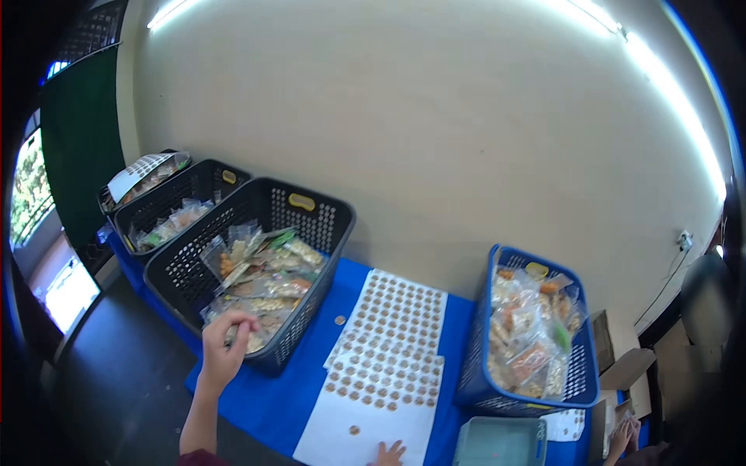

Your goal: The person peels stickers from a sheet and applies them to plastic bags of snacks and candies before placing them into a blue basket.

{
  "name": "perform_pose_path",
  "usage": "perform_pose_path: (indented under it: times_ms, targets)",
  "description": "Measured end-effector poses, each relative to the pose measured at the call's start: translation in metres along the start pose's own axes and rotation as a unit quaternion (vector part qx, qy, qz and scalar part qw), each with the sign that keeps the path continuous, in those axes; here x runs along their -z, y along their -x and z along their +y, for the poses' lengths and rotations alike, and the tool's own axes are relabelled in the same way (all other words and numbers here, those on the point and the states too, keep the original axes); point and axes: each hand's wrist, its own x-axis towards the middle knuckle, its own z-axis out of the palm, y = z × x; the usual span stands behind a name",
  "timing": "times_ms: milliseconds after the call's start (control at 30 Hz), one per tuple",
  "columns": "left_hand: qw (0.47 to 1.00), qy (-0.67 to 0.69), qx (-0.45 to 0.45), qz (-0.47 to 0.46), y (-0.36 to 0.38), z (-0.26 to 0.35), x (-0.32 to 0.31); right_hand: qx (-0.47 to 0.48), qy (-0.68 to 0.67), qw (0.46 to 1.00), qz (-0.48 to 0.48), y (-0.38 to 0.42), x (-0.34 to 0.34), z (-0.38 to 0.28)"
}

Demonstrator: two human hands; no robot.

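Note:
My left hand (223, 342) is over the near edge of a large dark grey basket (172, 272), its fingers curled together. Whatever they hold, if anything, is hidden. Beneath and beyond it lies a heap of clear plastic packets (268, 287) with pale, orange and green contents. At the bottom of the view my right hand (388, 453) rests with fingers spread on a white sheet (330, 427). Rows of small round brown stickers (381, 380) cover its upper part, and one sticker (354, 430) sits apart. Another sticker sheet (400, 311) lies beyond, and a lone round sticker (339, 320) is on the blue cloth.
A blue basket (474, 373) full of packets stands right, behind a translucent green tray (500, 443). Two more dark baskets (210, 172) line the left. A blue cloth (252, 412) covers the table. Another person's hands (622, 436) are near cardboard boxes (628, 369) at far right.

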Motion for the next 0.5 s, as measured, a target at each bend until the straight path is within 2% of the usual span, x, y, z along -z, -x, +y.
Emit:
perform_pose_path:
  times_ms: [67, 167, 300, 433, 500]
  targets:
    - [1.0, 0.018, -0.008, 0.003, -0.009, -0.011, -0.003, -0.011, -0.022, 0.999, -0.029, -0.004, -0.004, 0.002]
    - [0.999, 0.029, -0.016, 0.013, -0.014, -0.024, -0.01, -0.034, -0.041, 0.997, 0.049, 0.004, -0.005, -0.012]
    - [0.999, 0.029, -0.029, -0.026, -0.032, -0.032, -0.015, -0.069, -0.056, 0.993, 0.076, 0.003, -0.007, -0.018]
    - [0.989, 0.023, -0.099, -0.106, -0.077, -0.026, -0.027, -0.086, -0.089, 0.989, 0.084, 0.002, -0.009, -0.021]
    - [0.977, 0.076, -0.064, -0.189, -0.103, -0.046, -0.05, -0.095, -0.091, 0.988, 0.083, 0.002, -0.012, -0.022]
